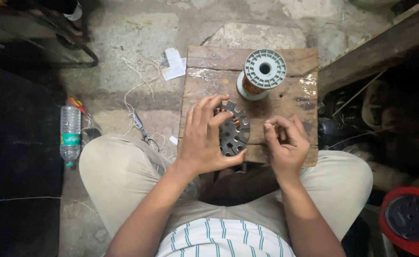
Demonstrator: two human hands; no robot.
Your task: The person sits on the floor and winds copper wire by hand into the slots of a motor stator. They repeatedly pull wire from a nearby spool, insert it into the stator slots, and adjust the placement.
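Observation:
My left hand (204, 135) grips a dark round slotted metal stator core (234, 133), fingers over its top edge and thumb under its lower rim, holding it on a small worn wooden stool (209, 81). A few slots near the top hold copper winding. My right hand (285, 143) is to the right of the core, fingers pinched together, apparently on a thin wire too fine to make out. A grey plastic spool of copper wire (262, 74) stands upright at the back of the stool.
A plastic water bottle (70, 134) lies on the concrete floor at left, beside scissors (140, 127), loose string and paper scraps (174, 64). A wooden beam (376, 47) runs at upper right. A red round object (409, 223) sits at lower right.

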